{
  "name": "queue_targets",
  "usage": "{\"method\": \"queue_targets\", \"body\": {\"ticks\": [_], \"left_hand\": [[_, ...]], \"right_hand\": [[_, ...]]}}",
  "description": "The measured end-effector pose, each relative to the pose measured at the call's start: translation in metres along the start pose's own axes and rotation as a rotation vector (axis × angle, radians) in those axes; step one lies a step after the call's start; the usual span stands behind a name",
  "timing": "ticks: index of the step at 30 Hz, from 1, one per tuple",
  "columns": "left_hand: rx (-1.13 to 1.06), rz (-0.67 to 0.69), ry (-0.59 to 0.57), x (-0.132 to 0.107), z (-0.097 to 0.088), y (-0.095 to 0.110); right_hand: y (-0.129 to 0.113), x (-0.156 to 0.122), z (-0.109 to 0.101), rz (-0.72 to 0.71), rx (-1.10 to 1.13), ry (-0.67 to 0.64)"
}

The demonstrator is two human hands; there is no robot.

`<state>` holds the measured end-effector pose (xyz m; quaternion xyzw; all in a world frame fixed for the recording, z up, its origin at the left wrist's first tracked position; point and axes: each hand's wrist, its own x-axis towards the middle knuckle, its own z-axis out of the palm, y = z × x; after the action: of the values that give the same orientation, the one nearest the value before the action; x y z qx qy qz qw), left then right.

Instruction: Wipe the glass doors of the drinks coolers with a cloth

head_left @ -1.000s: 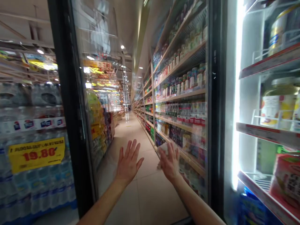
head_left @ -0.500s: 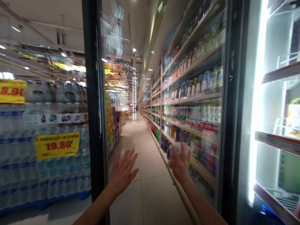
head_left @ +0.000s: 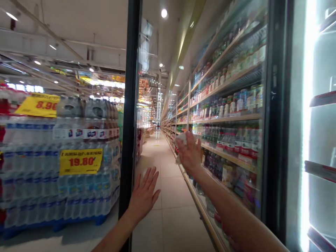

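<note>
Left of the glass door (head_left: 202, 105) stand stacked bottles (head_left: 86, 185) bearing two yellow price signs (head_left: 81, 162); right of it, lit cooler shelves (head_left: 320, 170). On the door's glass or just before it: left hand (head_left: 145, 189), fingers straight, slightly spread, nothing visible held; right hand (head_left: 191, 152), higher, fingers fanned over a partly hidden white cloth (head_left: 181, 137), forearm slanting across the door.

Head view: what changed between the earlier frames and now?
Right hand moved up and left across the glass door, white cloth with it. Left hand moved left, nearer the black edge. View swung left. Cloth still under right hand; left hand still open.
</note>
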<state>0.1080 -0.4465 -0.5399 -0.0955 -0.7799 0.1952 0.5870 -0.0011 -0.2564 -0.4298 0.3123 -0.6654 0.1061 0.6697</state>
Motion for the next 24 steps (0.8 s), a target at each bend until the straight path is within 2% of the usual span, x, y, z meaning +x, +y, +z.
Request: {"method": "queue_targets", "body": {"ticks": [2,4,5,6,10,12,13,15,16,18,20,21,22,23,24], "left_hand": [[0.011,-0.014,0.019,0.006,-0.003,-0.004],[0.018,-0.029,0.041,0.014,-0.007,-0.010],[0.024,-0.041,0.050,0.019,-0.009,-0.014],[0.029,-0.054,0.060,0.025,-0.012,-0.017],[0.046,-0.134,0.106,0.048,-0.022,-0.033],[0.051,-0.175,0.140,0.058,-0.025,-0.043],[0.052,-0.196,0.158,0.063,-0.027,-0.049],[0.048,-0.233,0.203,0.072,-0.028,-0.060],[0.043,-0.254,0.220,0.076,-0.029,-0.065],[0.040,-0.296,0.249,0.081,-0.031,-0.076],[0.043,-0.329,0.264,0.084,-0.034,-0.086],[0.045,-0.341,0.264,0.084,-0.035,-0.090],[0.045,-0.349,0.264,0.083,-0.037,-0.095],[0.043,-0.355,0.258,0.082,-0.038,-0.100],[0.039,-0.360,0.250,0.082,-0.039,-0.104]], "right_hand": [[-0.022,-0.010,0.003,-0.244,0.054,-0.060],[-0.018,-0.010,0.002,-0.345,0.069,-0.094],[-0.006,-0.003,0.000,-0.297,0.052,-0.088],[0.010,0.007,-0.002,-0.186,0.024,-0.064],[0.078,0.074,-0.012,0.435,-0.032,0.137],[0.084,0.108,-0.012,0.564,-0.009,0.197],[0.077,0.121,-0.009,0.561,0.005,0.201],[0.042,0.137,-0.002,0.427,0.031,0.168],[0.019,0.139,0.003,0.309,0.048,0.132],[-0.029,0.136,0.012,0.025,0.076,0.059],[-0.062,0.128,0.019,-0.279,0.100,-0.008],[-0.068,0.126,0.020,-0.374,0.106,-0.029],[-0.068,0.127,0.019,-0.409,0.106,-0.040],[-0.061,0.132,0.017,-0.372,0.101,-0.040],[-0.050,0.140,0.014,-0.273,0.092,-0.032]]}}
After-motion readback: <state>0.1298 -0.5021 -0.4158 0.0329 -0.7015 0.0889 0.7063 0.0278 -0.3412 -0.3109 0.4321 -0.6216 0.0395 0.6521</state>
